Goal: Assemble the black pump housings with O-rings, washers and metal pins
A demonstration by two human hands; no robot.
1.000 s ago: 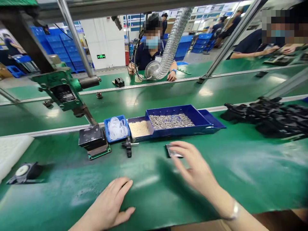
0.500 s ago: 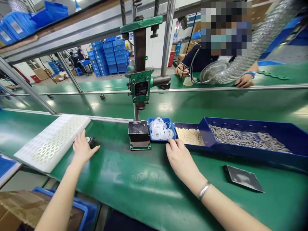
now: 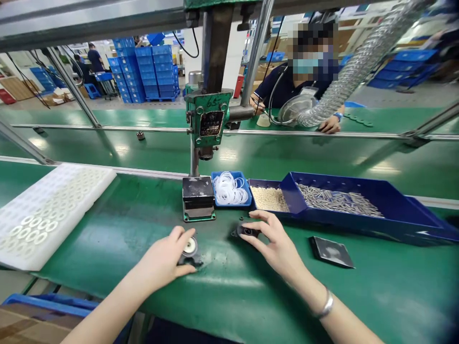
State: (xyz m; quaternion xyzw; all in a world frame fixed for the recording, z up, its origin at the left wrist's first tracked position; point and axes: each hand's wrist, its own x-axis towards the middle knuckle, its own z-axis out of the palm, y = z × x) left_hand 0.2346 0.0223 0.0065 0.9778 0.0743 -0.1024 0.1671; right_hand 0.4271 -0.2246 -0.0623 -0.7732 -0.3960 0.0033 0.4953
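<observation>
My left hand (image 3: pixel 161 260) is curled round a small black housing with a white round insert (image 3: pixel 190 245), left of centre over the green bench. The fingers lie along its far side and the thumb at its near edge. To the right, my right hand (image 3: pixel 274 239) pinches a second dark part (image 3: pixel 246 231), flat with a round opening, between thumb and fingers. Just behind that hand is a blue tray of white rings (image 3: pixel 231 188). Behind and between the hands stands the press's black block (image 3: pixel 198 191).
The press head (image 3: pixel 209 119) hangs above the block. A white foam tray with pale rings (image 3: pixel 39 223) lies at left. To the right are a bin of small beige pieces (image 3: pixel 269 198), a blue bin of metal pins (image 3: pixel 358 224) and a flat black block (image 3: pixel 332 252). A co-worker (image 3: pixel 301 86) sits opposite.
My left hand has moved right from beside the foam tray, bringing the black housing along. My right hand has left the ring tray's edge and now holds a dark part. The view has shifted.
</observation>
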